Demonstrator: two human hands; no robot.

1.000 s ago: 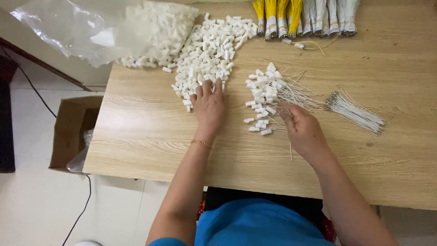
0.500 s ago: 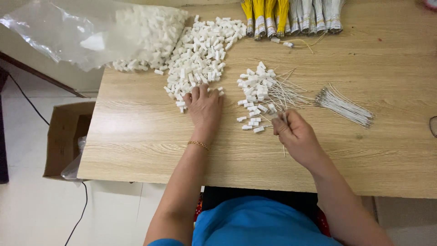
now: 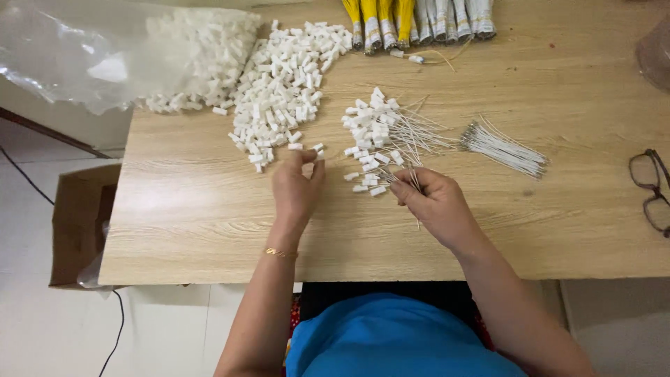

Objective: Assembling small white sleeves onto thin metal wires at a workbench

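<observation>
A big heap of small white plastic connectors spreads over the wooden table. My left hand pinches one white connector at the heap's near edge. My right hand grips a few thin silver wires just below a smaller pile of connectors with wires fitted. To the right of that pile lies a loose bundle of bare wires.
A clear plastic bag with more white connectors lies at the back left. Yellow and white wire bundles line the far edge. Dark-framed glasses rest at the right edge. A cardboard box stands on the floor at left.
My left hand has lifted off the heap and closed its fingertips on one connector. My right hand has stayed by the wired pile, holding wires. The view has shifted slightly.
</observation>
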